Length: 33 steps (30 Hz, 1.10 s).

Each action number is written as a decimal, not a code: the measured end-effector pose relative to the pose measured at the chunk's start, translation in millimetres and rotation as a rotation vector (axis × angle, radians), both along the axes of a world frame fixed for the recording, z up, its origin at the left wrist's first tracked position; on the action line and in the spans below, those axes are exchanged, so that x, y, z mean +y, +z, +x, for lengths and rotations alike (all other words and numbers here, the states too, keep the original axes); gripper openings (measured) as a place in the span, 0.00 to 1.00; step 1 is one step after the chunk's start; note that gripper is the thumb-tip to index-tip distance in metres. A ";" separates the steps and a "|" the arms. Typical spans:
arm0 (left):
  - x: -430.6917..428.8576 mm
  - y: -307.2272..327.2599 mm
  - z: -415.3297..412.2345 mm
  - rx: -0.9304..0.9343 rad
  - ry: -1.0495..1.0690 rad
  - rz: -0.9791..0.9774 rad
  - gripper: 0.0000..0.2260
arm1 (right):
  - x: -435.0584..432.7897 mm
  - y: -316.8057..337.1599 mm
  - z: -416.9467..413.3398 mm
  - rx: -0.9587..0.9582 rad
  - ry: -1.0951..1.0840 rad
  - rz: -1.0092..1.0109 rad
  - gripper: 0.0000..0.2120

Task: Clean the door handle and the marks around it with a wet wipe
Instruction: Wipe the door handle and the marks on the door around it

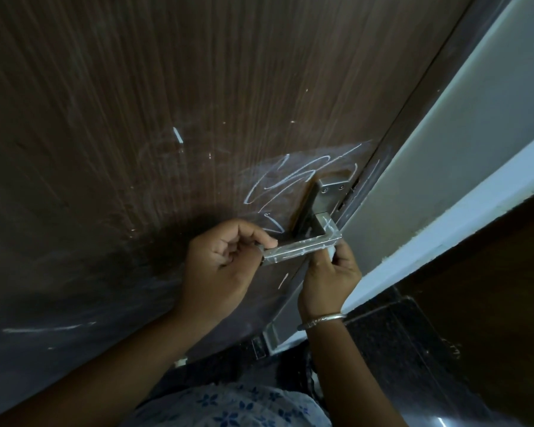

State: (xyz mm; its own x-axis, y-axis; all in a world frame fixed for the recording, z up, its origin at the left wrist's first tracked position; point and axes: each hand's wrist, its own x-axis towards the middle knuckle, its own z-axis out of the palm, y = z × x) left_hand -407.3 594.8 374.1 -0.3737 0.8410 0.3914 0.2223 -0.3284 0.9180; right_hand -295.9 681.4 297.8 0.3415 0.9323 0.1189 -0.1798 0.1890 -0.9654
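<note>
Door handle (302, 245): metal lever, square-edged, on a long backplate (322, 197) with two screws at its upper end; mounted near the closing edge of the door (136, 118). White streaks lie along the lever's top face.

Door: dark brown wood-grain surface.

Marks (278, 180): white looping scribble with a hazy smear around it, just beside and above the backplate. It cannot be read as letters. A short white stroke (177, 135) sits well apart, up and to the left. A long faint streak (43, 329) runs low on the left.

Left hand (225, 257): grip narrow, thumb and curled fingers pinching the free end of the lever.

Right hand (330, 282): grip closed round a small white piece (332, 252), held against the underside of the lever at its bend. Whether this piece is the wipe cannot be told.

Bangle (321, 320): thin metal band on the right wrist.

Wall (444, 149): pale, to the right of the door frame.

Floor (398, 334): dark speckled stone.

Garment (228, 405): light fabric with a blue flower print, at the lower edge.
</note>
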 end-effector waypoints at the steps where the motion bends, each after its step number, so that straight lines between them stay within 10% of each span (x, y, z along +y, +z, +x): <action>1: 0.2 0.2 0.1 -0.006 0.001 0.004 0.13 | -3.4 -0.4 -2.9 -0.013 0.022 0.012 0.09; 33: 4.2 2.1 3.4 -0.144 -0.004 -0.001 0.10 | -11.4 -20.0 -10.7 0.023 0.148 -0.078 0.07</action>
